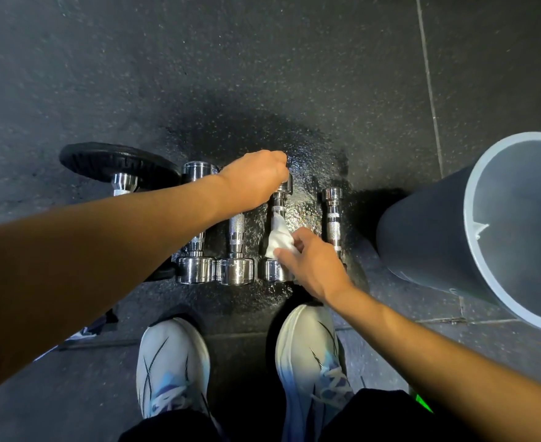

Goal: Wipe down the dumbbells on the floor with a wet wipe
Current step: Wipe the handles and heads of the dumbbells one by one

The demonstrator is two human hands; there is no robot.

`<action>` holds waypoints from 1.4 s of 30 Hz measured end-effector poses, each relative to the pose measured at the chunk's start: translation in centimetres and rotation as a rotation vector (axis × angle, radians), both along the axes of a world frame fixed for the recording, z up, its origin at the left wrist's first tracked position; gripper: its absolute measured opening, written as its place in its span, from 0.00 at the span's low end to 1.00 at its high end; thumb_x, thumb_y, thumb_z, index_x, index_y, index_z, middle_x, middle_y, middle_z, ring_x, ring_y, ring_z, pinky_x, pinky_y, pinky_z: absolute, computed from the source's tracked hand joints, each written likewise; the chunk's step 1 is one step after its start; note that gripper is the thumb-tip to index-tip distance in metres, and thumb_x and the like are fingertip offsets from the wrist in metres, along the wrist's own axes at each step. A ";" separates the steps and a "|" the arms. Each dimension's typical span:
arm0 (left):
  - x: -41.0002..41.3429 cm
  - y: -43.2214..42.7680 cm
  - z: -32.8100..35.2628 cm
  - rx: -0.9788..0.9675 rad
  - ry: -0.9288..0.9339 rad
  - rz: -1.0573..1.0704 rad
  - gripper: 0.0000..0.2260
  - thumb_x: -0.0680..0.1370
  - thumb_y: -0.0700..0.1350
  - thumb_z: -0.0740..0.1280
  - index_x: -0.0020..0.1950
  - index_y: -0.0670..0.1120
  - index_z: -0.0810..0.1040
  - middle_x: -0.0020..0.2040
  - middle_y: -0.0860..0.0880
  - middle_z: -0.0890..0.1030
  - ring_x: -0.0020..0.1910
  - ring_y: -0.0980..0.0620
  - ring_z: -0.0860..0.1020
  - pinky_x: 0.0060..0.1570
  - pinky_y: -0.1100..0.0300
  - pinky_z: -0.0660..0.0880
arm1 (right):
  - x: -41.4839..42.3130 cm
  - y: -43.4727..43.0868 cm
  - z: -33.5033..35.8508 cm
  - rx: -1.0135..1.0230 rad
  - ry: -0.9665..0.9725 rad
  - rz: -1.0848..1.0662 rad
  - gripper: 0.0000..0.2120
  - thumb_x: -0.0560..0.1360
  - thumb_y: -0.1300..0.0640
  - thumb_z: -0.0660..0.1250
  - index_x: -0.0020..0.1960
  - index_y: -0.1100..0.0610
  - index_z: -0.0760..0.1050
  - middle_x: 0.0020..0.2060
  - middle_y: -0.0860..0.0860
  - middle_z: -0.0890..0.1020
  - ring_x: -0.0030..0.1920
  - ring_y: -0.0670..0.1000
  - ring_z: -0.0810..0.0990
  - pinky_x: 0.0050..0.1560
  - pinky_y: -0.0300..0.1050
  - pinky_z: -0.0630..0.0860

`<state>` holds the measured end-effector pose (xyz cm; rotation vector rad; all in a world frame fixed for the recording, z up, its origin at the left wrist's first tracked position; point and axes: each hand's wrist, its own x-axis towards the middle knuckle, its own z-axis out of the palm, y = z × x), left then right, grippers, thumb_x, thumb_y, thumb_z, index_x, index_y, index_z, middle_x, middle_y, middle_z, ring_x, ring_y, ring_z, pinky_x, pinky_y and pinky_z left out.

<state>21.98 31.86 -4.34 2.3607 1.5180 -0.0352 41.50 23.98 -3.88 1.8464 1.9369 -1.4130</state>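
Several chrome dumbbells lie side by side on the dark rubber floor (263,74), handles pointing away from me. My left hand (255,177) grips the far head of the third dumbbell (277,205) from above. My right hand (310,266) pinches a crumpled white wet wipe (278,239) and holds it against that dumbbell's handle, just above its near head. A larger dumbbell (196,269) and another (236,269) lie to the left. The smallest dumbbell (333,218) lies to the right. The floor around them shines wet.
A black weight plate (103,159) on a chrome bar sits at the left end of the row. A tall grey bin (438,237) with a pale rim stands at the right. My two white and blue shoes (173,368) stand just below the dumbbells.
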 end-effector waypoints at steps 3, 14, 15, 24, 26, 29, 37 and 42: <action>0.0 0.0 0.1 -0.008 -0.011 0.001 0.09 0.77 0.32 0.69 0.54 0.40 0.83 0.53 0.43 0.76 0.47 0.42 0.79 0.44 0.46 0.79 | 0.9 -0.3 0.3 -0.030 -0.042 0.038 0.15 0.78 0.43 0.69 0.44 0.50 0.66 0.35 0.47 0.75 0.31 0.48 0.74 0.30 0.40 0.71; -0.1 0.1 0.5 -0.040 -0.018 -0.003 0.07 0.78 0.33 0.67 0.54 0.38 0.82 0.55 0.41 0.76 0.50 0.38 0.78 0.47 0.42 0.77 | 1.2 -4.7 -0.1 0.485 0.032 0.464 0.10 0.82 0.52 0.66 0.60 0.53 0.79 0.57 0.57 0.73 0.53 0.58 0.75 0.47 0.54 0.82; 0.0 0.0 0.5 -0.040 -0.008 0.000 0.07 0.78 0.32 0.67 0.54 0.37 0.82 0.55 0.41 0.76 0.49 0.38 0.78 0.47 0.42 0.77 | 0.8 -4.9 -0.4 0.500 -0.047 0.505 0.12 0.81 0.51 0.66 0.64 0.53 0.75 0.58 0.58 0.72 0.54 0.58 0.74 0.47 0.52 0.81; 0.4 0.1 0.4 -0.038 0.038 0.038 0.09 0.76 0.29 0.67 0.55 0.36 0.81 0.55 0.41 0.76 0.48 0.40 0.78 0.46 0.43 0.79 | 0.4 -4.2 -1.6 0.124 0.157 -0.161 0.19 0.75 0.48 0.75 0.56 0.53 0.68 0.53 0.54 0.73 0.43 0.48 0.74 0.45 0.34 0.75; 0.3 0.1 0.3 -0.042 0.030 0.050 0.09 0.77 0.30 0.68 0.55 0.36 0.81 0.55 0.41 0.76 0.48 0.40 0.78 0.47 0.43 0.79 | 1.1 -4.0 -1.6 0.009 0.238 -0.364 0.19 0.76 0.49 0.75 0.56 0.54 0.68 0.50 0.58 0.78 0.43 0.51 0.77 0.45 0.48 0.79; 0.3 0.2 0.5 -0.054 0.009 0.054 0.08 0.78 0.31 0.67 0.56 0.36 0.81 0.56 0.41 0.76 0.50 0.40 0.78 0.49 0.43 0.78 | 2.2 -3.0 -1.3 -0.082 0.197 -0.503 0.14 0.80 0.50 0.71 0.57 0.58 0.71 0.48 0.60 0.81 0.42 0.51 0.77 0.43 0.49 0.78; 0.5 0.1 0.4 -0.049 0.004 0.063 0.08 0.77 0.30 0.68 0.54 0.37 0.81 0.55 0.42 0.76 0.48 0.41 0.78 0.45 0.44 0.79 | 1.5 -2.9 -0.8 -0.038 -0.011 -0.194 0.04 0.82 0.62 0.64 0.50 0.55 0.74 0.43 0.53 0.82 0.36 0.49 0.78 0.35 0.45 0.80; 0.4 0.2 0.4 -0.042 -0.009 0.064 0.08 0.77 0.30 0.68 0.55 0.37 0.81 0.54 0.42 0.76 0.49 0.41 0.78 0.47 0.44 0.79 | 1.3 -4.2 1.2 0.176 0.155 -0.079 0.05 0.79 0.63 0.69 0.49 0.54 0.77 0.47 0.48 0.79 0.34 0.41 0.75 0.33 0.31 0.73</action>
